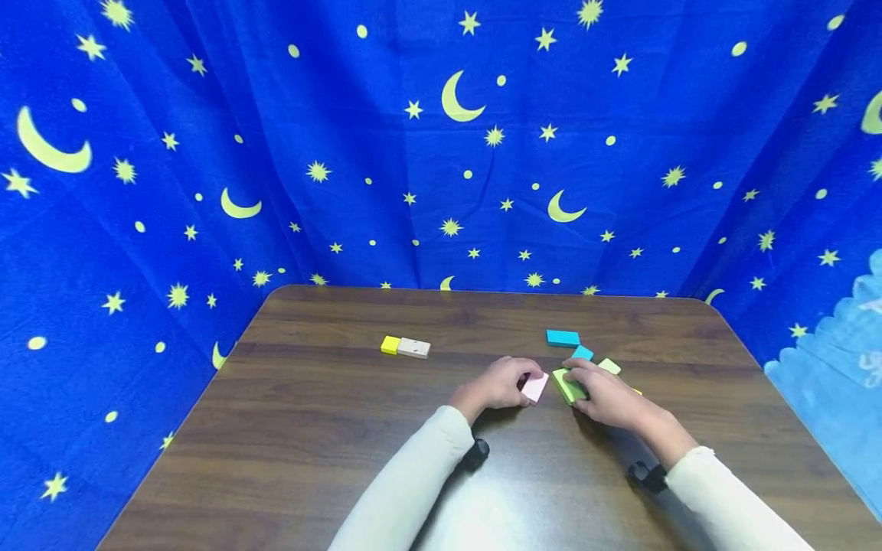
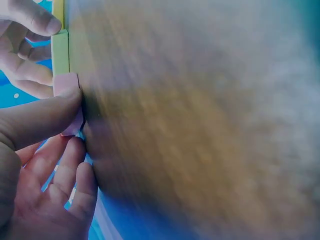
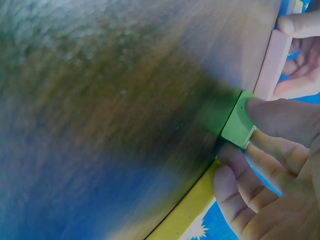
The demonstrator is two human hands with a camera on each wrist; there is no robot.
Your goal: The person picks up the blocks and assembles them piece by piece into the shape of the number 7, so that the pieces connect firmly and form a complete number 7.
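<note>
Between the thumb and fingers of my left hand (image 1: pixel 498 385) is a pink block (image 1: pixel 536 388), pinched low over the tabletop. In the left wrist view, the thumb lies along the face of the pink block (image 2: pixel 66 81). Just right of it, my right hand (image 1: pixel 609 394) grips a light green block (image 1: pixel 566 387), thumb on the near side and fingers at the far side. The right wrist view has the green block (image 3: pixel 236 125) close beside the pink block (image 3: pixel 272 65), and a yellow block (image 3: pixel 186 204) below the right fingers.
Beyond the right hand lie a blue block (image 1: pixel 563 338), a second blue block (image 1: pixel 582 353) and a pale yellow-green block (image 1: pixel 609 366). Farther left, a yellow block (image 1: pixel 390 345) sits end to end with a whitish block (image 1: pixel 414 349). A star-patterned blue curtain (image 1: pixel 386 153) surrounds the wooden table (image 1: pixel 310 428).
</note>
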